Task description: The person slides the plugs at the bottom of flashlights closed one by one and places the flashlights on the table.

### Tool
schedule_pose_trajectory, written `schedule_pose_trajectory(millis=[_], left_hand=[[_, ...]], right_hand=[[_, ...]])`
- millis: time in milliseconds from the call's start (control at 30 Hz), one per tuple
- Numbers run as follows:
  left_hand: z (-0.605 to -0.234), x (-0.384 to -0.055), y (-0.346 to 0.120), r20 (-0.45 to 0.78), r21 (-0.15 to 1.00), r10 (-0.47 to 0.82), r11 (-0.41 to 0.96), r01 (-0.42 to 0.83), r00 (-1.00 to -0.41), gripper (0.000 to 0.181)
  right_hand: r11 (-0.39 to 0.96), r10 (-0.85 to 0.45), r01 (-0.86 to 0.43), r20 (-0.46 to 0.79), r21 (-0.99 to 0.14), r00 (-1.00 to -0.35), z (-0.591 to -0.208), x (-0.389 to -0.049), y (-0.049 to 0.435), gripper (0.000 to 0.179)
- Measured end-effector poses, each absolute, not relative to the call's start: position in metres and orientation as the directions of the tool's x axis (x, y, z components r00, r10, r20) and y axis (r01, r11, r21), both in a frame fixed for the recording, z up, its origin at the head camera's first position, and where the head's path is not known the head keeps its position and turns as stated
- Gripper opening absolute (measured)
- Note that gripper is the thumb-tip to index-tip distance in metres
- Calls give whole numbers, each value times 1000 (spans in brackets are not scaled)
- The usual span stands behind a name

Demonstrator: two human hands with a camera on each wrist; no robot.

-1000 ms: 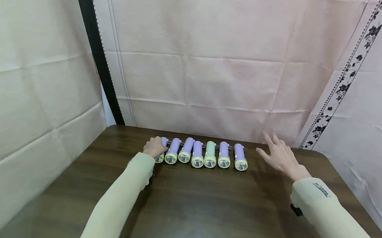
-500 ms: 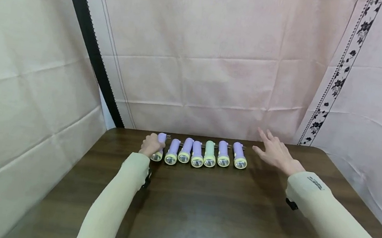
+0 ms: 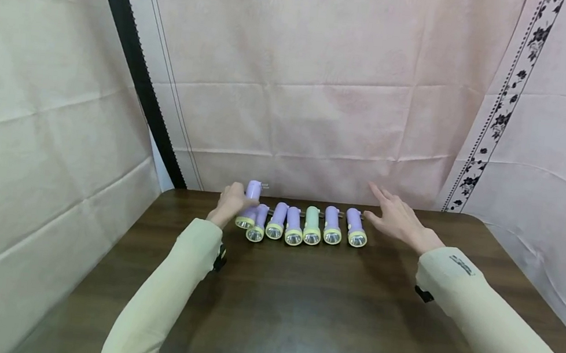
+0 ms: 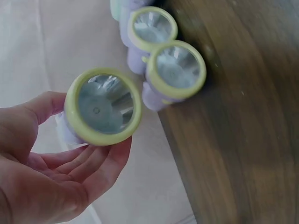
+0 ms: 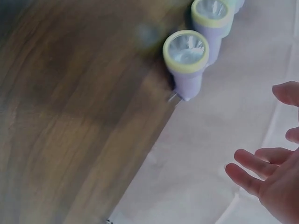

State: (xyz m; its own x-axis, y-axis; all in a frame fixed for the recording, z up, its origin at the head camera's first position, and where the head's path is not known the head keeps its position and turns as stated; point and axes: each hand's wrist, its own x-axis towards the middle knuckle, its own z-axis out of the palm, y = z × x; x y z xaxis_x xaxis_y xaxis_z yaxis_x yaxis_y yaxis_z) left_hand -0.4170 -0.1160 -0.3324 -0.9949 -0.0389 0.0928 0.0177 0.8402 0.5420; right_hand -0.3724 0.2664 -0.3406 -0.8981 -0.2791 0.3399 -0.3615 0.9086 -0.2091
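Note:
My left hand grips a purple flashlight with a pale yellow rim, lifted off the table at the left end of a row. In the left wrist view its lens faces the camera, the thumb and fingers curled about the body. Beside it lie several more purple flashlights and one green flashlight, lenses toward me. My right hand hovers right of the row with fingers spread, holding nothing. Nearest to it is the rightmost purple flashlight; the right wrist view shows a gap between them.
The flashlights lie near the far edge of a dark wooden table. Behind it hangs a pale cloth, with more cloth at the left and right sides.
My left hand has picked up the leftmost flashlight, first shifting left, then rising and moving right in front of its neighbour. My right hand has drifted slightly left, still holding nothing.

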Motion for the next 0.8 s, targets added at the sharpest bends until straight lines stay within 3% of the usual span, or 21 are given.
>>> schedule_pose_trajectory(millis=[367,800], left_hand=[[-330,-408,-88,92,523,48,848,89,-995,43],[-336,-400,-70,136,537,184,812,228,-974,39]], right_hand=[[867,-373,-454,336,-206,-865,-333,-365,239,71],[843,-429,-505,333,-184,-839,-333,-359,212,74]])
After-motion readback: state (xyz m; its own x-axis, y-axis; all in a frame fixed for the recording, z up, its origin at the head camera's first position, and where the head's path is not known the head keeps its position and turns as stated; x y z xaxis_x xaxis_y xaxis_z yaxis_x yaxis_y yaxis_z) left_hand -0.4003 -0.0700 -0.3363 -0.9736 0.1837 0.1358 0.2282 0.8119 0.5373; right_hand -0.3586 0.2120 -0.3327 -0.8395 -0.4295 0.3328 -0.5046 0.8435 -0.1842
